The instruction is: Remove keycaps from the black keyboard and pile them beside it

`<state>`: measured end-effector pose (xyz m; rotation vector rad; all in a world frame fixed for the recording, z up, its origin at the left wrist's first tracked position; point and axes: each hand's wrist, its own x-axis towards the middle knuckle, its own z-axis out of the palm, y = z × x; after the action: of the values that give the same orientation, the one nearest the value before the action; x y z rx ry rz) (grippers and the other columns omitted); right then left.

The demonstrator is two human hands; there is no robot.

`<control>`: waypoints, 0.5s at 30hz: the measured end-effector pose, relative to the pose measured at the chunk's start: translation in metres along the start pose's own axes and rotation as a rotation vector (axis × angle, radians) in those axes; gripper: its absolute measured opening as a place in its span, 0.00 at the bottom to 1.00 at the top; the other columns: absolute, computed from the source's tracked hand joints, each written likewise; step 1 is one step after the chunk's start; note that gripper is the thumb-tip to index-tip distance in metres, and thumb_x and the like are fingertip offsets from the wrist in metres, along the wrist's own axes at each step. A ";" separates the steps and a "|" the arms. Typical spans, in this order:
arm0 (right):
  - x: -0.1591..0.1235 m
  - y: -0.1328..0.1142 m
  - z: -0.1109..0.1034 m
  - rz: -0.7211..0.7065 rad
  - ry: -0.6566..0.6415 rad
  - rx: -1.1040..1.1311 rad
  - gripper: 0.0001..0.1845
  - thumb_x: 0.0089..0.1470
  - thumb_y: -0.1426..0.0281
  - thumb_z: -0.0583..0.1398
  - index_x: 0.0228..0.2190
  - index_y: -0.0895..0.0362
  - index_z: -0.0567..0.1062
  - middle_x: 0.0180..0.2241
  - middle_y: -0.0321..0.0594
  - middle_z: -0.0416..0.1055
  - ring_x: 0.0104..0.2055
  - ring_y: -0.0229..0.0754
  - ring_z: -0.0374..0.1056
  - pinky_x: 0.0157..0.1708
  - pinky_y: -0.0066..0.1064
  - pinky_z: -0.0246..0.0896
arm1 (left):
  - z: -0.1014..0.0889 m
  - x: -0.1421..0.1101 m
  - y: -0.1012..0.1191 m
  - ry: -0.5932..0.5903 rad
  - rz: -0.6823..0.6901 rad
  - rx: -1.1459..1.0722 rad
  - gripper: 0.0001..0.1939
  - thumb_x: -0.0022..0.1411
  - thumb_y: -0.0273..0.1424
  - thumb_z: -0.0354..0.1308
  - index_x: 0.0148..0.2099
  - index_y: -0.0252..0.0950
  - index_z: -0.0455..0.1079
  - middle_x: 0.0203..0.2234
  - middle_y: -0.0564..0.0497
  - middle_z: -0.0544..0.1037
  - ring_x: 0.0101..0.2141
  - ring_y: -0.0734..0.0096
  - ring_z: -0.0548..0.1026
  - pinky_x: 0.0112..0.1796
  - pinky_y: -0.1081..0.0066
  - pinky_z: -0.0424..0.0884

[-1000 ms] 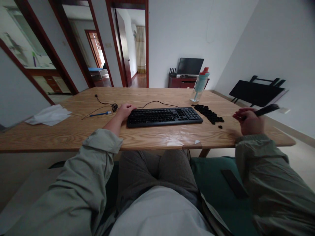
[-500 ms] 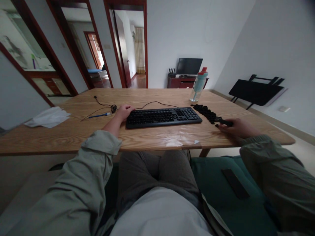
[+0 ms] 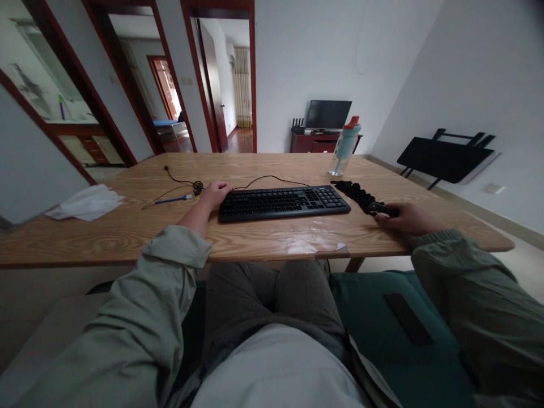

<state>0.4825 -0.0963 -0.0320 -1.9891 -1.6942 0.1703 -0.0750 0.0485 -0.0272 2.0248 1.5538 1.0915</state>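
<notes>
From far off I rest my half-curled left hand (image 3: 216,194) on the black keyboard (image 3: 284,203) just right of it, maybe to steady it, grip unclear, while my right hand (image 3: 407,219) wraps a dark tool (image 3: 386,210) pointing at black keycaps (image 3: 355,194) just left of it.

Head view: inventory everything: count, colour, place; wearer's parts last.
Table: one, brown, foreground
Keyboard: one, black, centre
Probable keycaps: many, black, right of keyboard
Tool: one, dark, at keycaps
Cabling: count unclear, dark, left and behind
Brush: one, blue, left
Tissue: count unclear, white, far left
Bottle: one, teal, table's right
Cabinet: one, maroon, rear
Monitor, router: one each, black, on cabinet
Folding table: one, black, right
Door frames: several, maroon, rear left
Seat: one, green, below
Strip: one, black, on seat
Legs: two, grey, below
Left hand: one, green sleeve, keyboard's left
Right hand: one, green sleeve, holding tool
</notes>
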 end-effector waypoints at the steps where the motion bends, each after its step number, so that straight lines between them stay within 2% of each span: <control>1: -0.001 -0.002 0.000 -0.008 -0.039 -0.058 0.17 0.39 0.56 0.66 0.28 0.56 0.80 0.22 0.40 0.72 0.25 0.43 0.64 0.26 0.33 0.52 | 0.000 0.000 0.000 -0.003 0.000 -0.001 0.18 0.51 0.43 0.53 0.31 0.34 0.76 0.33 0.43 0.79 0.38 0.58 0.75 0.43 0.65 0.67; 5: 0.001 -0.007 0.000 0.007 -0.076 -0.200 0.19 0.45 0.57 0.62 0.34 0.57 0.80 0.24 0.42 0.73 0.26 0.44 0.65 0.27 0.33 0.54 | 0.000 0.000 -0.001 -0.003 0.002 0.014 0.17 0.52 0.42 0.52 0.31 0.35 0.76 0.34 0.43 0.80 0.39 0.58 0.75 0.44 0.65 0.67; 10: 0.005 0.001 0.001 0.009 -0.086 -0.205 0.19 0.43 0.55 0.62 0.31 0.57 0.80 0.24 0.42 0.73 0.26 0.45 0.66 0.26 0.34 0.54 | 0.001 0.000 -0.002 -0.002 0.000 0.028 0.17 0.53 0.42 0.52 0.32 0.35 0.76 0.34 0.43 0.80 0.39 0.59 0.75 0.43 0.66 0.68; 15: 0.007 0.005 0.004 -0.046 -0.047 -0.209 0.20 0.43 0.55 0.62 0.34 0.56 0.80 0.26 0.42 0.74 0.27 0.44 0.66 0.27 0.33 0.54 | 0.000 0.000 -0.003 0.004 -0.001 0.018 0.15 0.53 0.40 0.52 0.31 0.36 0.76 0.34 0.45 0.80 0.40 0.59 0.74 0.44 0.67 0.67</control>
<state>0.4868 -0.0885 -0.0355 -2.1076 -1.8523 0.0242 -0.0765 0.0499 -0.0293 2.0350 1.5716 1.0861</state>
